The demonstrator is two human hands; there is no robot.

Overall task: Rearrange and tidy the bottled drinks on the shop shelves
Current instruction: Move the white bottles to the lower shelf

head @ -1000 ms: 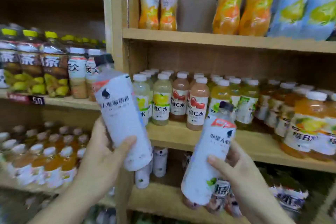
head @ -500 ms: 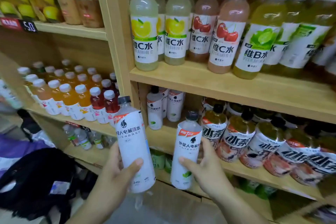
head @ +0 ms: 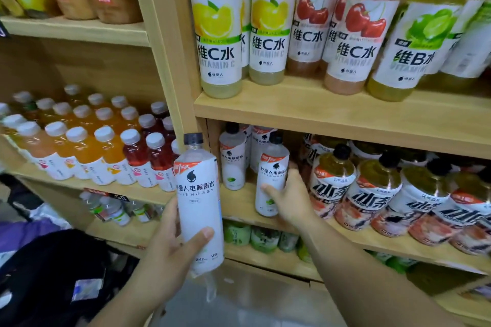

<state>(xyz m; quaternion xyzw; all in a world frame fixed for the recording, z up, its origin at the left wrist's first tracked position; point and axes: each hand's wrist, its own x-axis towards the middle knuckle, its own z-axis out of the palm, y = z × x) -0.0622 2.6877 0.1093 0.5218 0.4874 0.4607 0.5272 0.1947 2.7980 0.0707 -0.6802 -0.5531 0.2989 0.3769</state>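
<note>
My left hand (head: 170, 244) grips a white-labelled, dark-capped electrolyte water bottle (head: 198, 199) upright in front of the shelf post. My right hand (head: 289, 196) is wrapped around a second, matching bottle (head: 272, 175), which stands on the wooden lower shelf (head: 239, 204) near its front edge. Behind it, two more of the same white bottles (head: 232, 159) stand at the left end of that shelf. Right beside my right hand are tilted iced-tea bottles (head: 377, 191) with black caps.
The shelf above carries vitamin-water bottles (head: 218, 32) with lemon, cherry and lime labels. Left of the wooden post (head: 170, 61) are rows of orange and red juice bottles (head: 106, 151). Green bottles (head: 263, 237) lie on the shelf below. A black bag (head: 45, 279) sits at lower left.
The view has dropped and moved closer to the lower shelves. My right hand has carried its bottle forward onto the lower shelf. My left hand still holds its bottle in front of the post.
</note>
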